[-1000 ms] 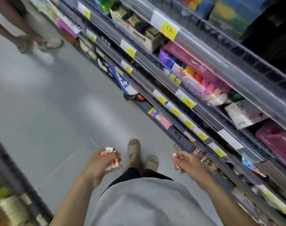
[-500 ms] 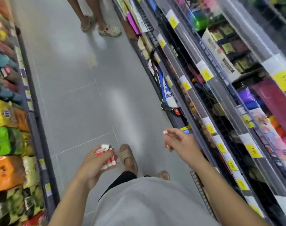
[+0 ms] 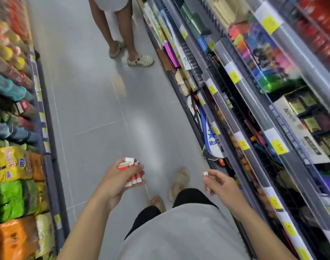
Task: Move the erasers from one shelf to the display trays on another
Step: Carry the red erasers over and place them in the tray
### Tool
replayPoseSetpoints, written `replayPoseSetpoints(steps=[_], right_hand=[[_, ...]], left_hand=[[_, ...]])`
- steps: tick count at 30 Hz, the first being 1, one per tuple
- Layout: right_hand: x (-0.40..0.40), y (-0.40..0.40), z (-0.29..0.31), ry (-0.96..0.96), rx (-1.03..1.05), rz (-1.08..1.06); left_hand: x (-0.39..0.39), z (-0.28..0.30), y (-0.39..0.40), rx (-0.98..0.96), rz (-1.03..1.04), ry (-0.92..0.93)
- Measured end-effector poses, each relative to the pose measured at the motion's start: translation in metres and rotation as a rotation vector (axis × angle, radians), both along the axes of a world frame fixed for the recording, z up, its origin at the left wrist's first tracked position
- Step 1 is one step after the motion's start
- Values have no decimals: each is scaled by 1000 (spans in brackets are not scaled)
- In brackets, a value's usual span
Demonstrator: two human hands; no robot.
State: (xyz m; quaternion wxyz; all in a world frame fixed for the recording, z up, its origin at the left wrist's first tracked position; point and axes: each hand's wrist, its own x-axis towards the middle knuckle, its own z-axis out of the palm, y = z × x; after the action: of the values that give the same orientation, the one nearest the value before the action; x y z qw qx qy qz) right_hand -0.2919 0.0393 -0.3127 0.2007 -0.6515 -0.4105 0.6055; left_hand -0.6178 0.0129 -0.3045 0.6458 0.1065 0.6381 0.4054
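Observation:
My left hand (image 3: pixel 116 182) is closed around a bundle of several small erasers (image 3: pixel 131 170) with red and white sleeves, held at waist height over the aisle floor. My right hand (image 3: pixel 219 184) pinches one small white eraser (image 3: pixel 205 173) between thumb and fingers, close to the lower shelves on the right. No display tray can be made out among the blurred shelves.
Stationery shelves (image 3: pixel 254 113) with yellow price tags run along the right. Shelves of coloured bags (image 3: pixel 12 184) line the left. Another person's legs (image 3: pixel 122 44) stand further down the grey tiled aisle (image 3: pixel 96 102). A blue racket bag (image 3: pixel 207 132) leans out at the bottom right.
The view has swung left, away from the right shelves and down the aisle. Both hands keep their erasers; my feet have stepped forward.

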Motion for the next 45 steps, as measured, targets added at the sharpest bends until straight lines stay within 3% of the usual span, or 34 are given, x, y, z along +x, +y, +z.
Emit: replayPoseSetpoints(steps=[11, 16, 23, 34, 45], right_hand=[[-34, 216, -16, 63, 81, 148], [-52, 302, 16, 115, 197, 151], [-63, 379, 74, 90, 357, 20], [-74, 413, 207, -99, 630, -397], [-45, 382, 310, -278, 846, -589]], left_hand=[[-23, 5, 154, -56, 61, 58], [-31, 16, 230, -22, 59, 50], [-40, 48, 381, 135, -114, 27], [17, 200, 578, 588, -636, -152], [127, 317, 604, 894, -1013, -381]])
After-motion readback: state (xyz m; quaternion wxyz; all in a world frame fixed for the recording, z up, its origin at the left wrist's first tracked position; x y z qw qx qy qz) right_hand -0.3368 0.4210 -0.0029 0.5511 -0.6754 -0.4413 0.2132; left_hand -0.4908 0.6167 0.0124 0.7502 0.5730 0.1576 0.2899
